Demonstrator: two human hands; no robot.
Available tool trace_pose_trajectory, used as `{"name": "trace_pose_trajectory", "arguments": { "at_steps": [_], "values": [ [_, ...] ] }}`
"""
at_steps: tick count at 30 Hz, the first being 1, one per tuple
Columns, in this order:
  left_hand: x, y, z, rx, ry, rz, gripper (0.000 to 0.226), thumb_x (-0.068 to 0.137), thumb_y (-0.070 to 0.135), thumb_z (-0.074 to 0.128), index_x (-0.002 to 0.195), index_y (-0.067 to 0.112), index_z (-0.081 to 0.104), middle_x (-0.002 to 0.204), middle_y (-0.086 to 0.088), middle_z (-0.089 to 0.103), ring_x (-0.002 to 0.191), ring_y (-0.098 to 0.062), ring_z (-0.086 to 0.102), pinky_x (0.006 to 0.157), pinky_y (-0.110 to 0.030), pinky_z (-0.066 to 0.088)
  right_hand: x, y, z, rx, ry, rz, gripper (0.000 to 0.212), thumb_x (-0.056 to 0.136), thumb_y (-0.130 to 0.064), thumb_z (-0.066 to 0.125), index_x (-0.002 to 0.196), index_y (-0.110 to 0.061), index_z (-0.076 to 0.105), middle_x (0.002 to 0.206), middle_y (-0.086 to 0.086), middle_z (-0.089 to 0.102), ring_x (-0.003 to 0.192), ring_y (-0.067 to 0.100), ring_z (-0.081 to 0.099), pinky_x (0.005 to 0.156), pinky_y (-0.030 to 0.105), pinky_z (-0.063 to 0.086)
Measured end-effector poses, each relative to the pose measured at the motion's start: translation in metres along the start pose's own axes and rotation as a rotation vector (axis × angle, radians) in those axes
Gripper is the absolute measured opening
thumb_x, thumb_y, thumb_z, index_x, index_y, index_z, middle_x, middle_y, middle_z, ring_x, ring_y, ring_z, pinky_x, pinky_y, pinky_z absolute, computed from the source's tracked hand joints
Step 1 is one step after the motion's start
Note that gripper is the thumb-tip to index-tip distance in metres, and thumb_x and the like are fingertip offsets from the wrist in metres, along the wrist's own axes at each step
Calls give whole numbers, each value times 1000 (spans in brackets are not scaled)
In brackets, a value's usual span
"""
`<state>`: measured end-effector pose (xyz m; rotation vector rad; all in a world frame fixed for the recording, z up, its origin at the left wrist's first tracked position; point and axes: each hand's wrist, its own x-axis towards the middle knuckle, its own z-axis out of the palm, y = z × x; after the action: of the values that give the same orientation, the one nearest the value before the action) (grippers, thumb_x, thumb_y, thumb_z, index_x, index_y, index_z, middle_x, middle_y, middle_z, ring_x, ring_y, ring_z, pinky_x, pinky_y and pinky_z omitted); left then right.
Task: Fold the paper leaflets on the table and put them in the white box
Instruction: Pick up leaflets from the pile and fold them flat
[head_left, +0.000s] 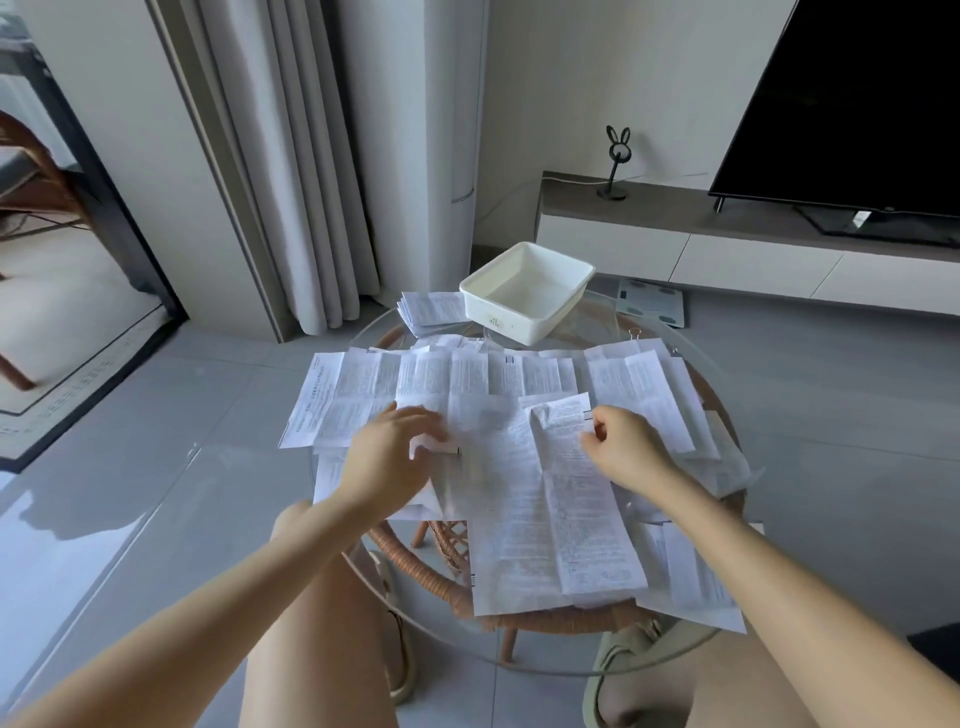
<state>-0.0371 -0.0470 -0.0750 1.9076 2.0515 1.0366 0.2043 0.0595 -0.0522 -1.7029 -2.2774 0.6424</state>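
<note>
**A:** While both hands hover over the paper mid-frame, which of the 2 actually holds something?

**B:** That's the right hand (628, 452), just right of centre. Its fingers (597, 434) and thumb pinch the right edge of a long leaflet (582, 509) near its top end, where the sheet lifts and curls a little. The rest of that strip runs down toward the lower centre and lies flat on other sheets.

**A:** And the left hand?

**B:** The left hand (395, 457) is left of centre, palm down over the leaflets (441, 374). Its fingers (415, 415) are spread fairly wide and bent. They are blurred, so I cannot tell whether they grip a sheet or only touch it.

**A:** Where does the paper lie overall?

**B:** Unfolded leaflets cover most of the round glass bench (545, 649). They overlap in a row across the middle of the frame and in a heap below it. A few reach past the rim at the lower right.

**A:** And the white box?

**B:** The white box (524, 291) stands at the bench's far edge, above centre. It is turned at an angle, well apart from both hands, and its pale inner floor shows. Just beside it on the left lies a folded stack (431, 312) of leaflets.

**A:** What surrounds all this?

**B:** A rattan base (467, 597) shows through the glass. There is a black television (857, 104) at upper right and a small rabbit-eared stand (615, 166) on the low cabinet (623, 239). Pale curtains (291, 156) hang at upper left.
</note>
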Motion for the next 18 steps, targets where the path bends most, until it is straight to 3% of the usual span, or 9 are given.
{"name": "trace_pose_trajectory", "arguments": {
  "at_steps": [1, 3, 4, 6, 9, 11, 14, 18],
  "values": [
    [-1, 10, -2, 33, 64, 49, 25, 75, -7, 65, 84, 14, 75, 108, -1, 71, 107, -21, 64, 109, -38, 36, 1, -2, 0, -19, 7, 4, 28, 90, -13, 49, 68, -14, 33, 65, 3, 39, 57, 15, 31, 53, 29, 25],
    [-4, 32, -2, 67, 108, 256, 18, 79, 0, 67, 86, 14, 74, 103, -1, 72, 99, -19, 67, 103, -36, 40, 6, -6, 1, -57, 8, 10, 28, 89, -13, 49, 67, -14, 32, 64, 3, 37, 56, 16, 30, 52, 29, 23],
    [-7, 42, 1, 66, 70, 356, 15, 85, 9, 63, 92, 15, 74, 107, -1, 71, 103, -18, 65, 104, -34, 38, 8, -8, 3, -77, 5, 14, 29, 89, -12, 49, 65, -14, 31, 63, 2, 35, 56, 15, 30, 52, 29, 23],
    [-12, 61, 11, 87, -115, 426, 34, 94, 32, 44, 111, 18, 70, 126, -2, 63, 123, -20, 54, 112, -36, 30, 11, -11, 4, -117, 8, 26, 33, 87, -12, 49, 62, -15, 28, 59, 0, 31, 53, 15, 28, 49, 27, 22],
    [-15, 73, 30, 328, -380, 300, 62, 96, 54, 13, 146, 25, 34, 156, -3, 22, 146, -24, 11, 120, -40, -1, 15, -13, 7, -174, -14, 49, 36, 87, -16, 51, 58, -14, 30, 56, 0, 32, 50, 16, 31, 46, 26, 23],
    [-10, 66, 43, 471, -413, 143, 65, 97, 58, 10, 152, 23, 11, 160, -3, 4, 147, -23, -4, 118, -41, -11, 16, -13, 7, -205, -40, 53, 40, 88, -19, 52, 55, -14, 29, 52, 0, 30, 47, 16, 29, 45, 25, 21],
    [-5, 46, 54, 556, -403, -1, 75, 93, 62, 5, 153, 18, 1, 160, -6, -4, 146, -20, -10, 117, -43, -12, 16, -15, 10, -263, -40, 60, 44, 90, -22, 53, 54, -13, 29, 51, 0, 30, 45, 16, 30, 44, 23, 21],
    [-8, 35, 60, 558, -393, 43, 91, 76, 66, -15, 152, 18, 1, 159, -5, -6, 146, -18, -13, 118, -40, -12, 15, -22, 15, -339, -10, 83, 39, 87, -14, 54, 57, -13, 30, 56, -1, 34, 48, 13, 30, 43, 24, 21]
  ]
}}
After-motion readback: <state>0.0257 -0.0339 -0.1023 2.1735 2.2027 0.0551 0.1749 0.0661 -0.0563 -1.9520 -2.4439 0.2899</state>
